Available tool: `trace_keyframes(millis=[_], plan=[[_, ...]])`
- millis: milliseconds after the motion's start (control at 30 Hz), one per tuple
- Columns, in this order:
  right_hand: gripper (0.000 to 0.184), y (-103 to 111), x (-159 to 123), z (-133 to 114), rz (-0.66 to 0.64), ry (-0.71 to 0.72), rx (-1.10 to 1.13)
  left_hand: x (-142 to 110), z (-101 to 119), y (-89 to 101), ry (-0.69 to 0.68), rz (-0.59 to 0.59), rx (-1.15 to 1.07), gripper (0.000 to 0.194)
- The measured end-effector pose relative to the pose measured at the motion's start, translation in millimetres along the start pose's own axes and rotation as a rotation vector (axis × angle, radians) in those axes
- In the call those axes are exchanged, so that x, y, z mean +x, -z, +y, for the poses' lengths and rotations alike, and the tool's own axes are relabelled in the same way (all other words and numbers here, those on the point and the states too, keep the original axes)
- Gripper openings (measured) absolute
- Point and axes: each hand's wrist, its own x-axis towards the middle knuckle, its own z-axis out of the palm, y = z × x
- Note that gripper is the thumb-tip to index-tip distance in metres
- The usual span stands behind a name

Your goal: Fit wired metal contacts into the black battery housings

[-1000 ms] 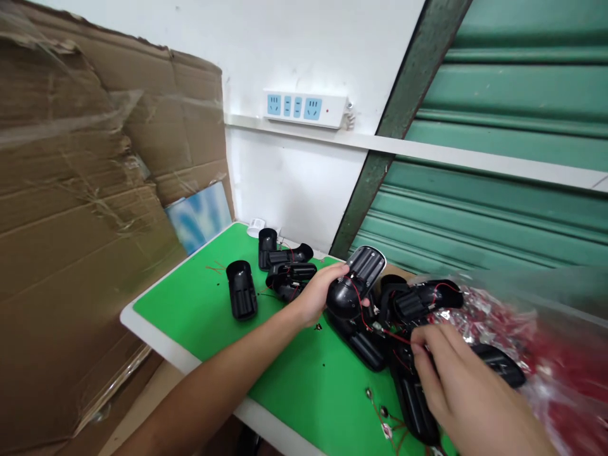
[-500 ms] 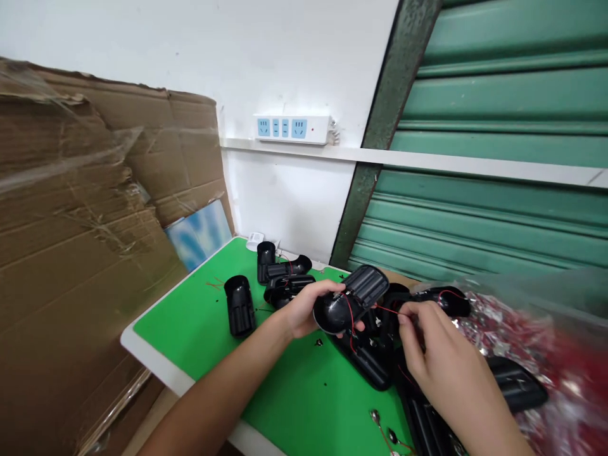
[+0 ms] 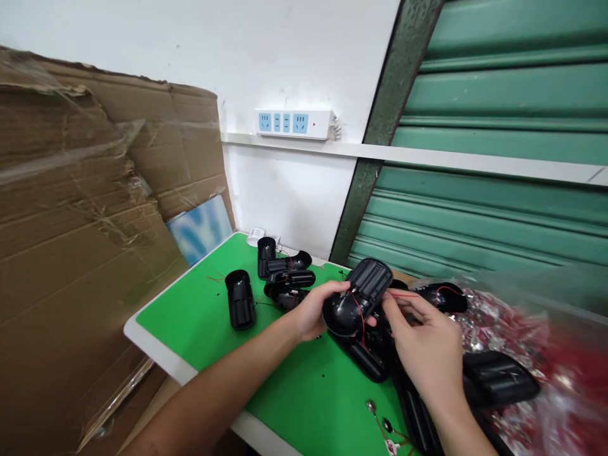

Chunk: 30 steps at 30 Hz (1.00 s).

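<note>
At the near edge of the green mat [image 3: 323, 405], three small metal contacts [image 3: 370, 405] with thin brown leads lie loose. Just beyond, my right hand [image 3: 425, 348] pinches one red wire [image 3: 403, 295] between thumb and fingertips; my left hand [image 3: 314, 310] grasps one black housing [image 3: 373, 280] by its side, ribbed half uppermost, above the mat and near its right side. A second red wire [image 3: 358, 307] crosses the housing's rounded bowl. Change from half a second ago: my right fingertips, then apart from the housing with the wire stretched between, have closed in to its right edge. I judge that wire and housing can now be worked together at close range; what the wire's end meets is hidden. To the right, at least four more housings form a pile [image 3: 503, 380], overlapping too much for an exact count; beside them, one clear bag [image 3: 570, 411] holds red and silvery parts, uncountable. Farther off to the left: one lone housing [image 3: 240, 303], then a cluster [image 3: 266, 258] of at least three. Farthest, on the wall: one power strip [image 3: 293, 124] with four blue socket panels.
</note>
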Motion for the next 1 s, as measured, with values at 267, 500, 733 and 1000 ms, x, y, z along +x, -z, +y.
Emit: trace_keyframes(millis=[267, 500, 733, 1000], plan=[[0.017, 18, -19, 3, 0.028, 0.333, -0.117, 4, 0, -4.3, -0.187, 0.192, 0.276, 0.03], [0.008, 21, -18, 3, -0.027, 0.494, -0.171, -1, -6, -11.5, -0.233, 0.207, 0.456, 0.033], [0.006, 21, -18, 3, -0.078, 0.591, -0.223, -3, -8, -13.6, -0.295, 0.246, 0.558, 0.035], [0.007, 20, -20, 2, -0.05, 0.651, -0.279, -5, -9, -15.5, -0.272, 0.207, 0.576, 0.034]])
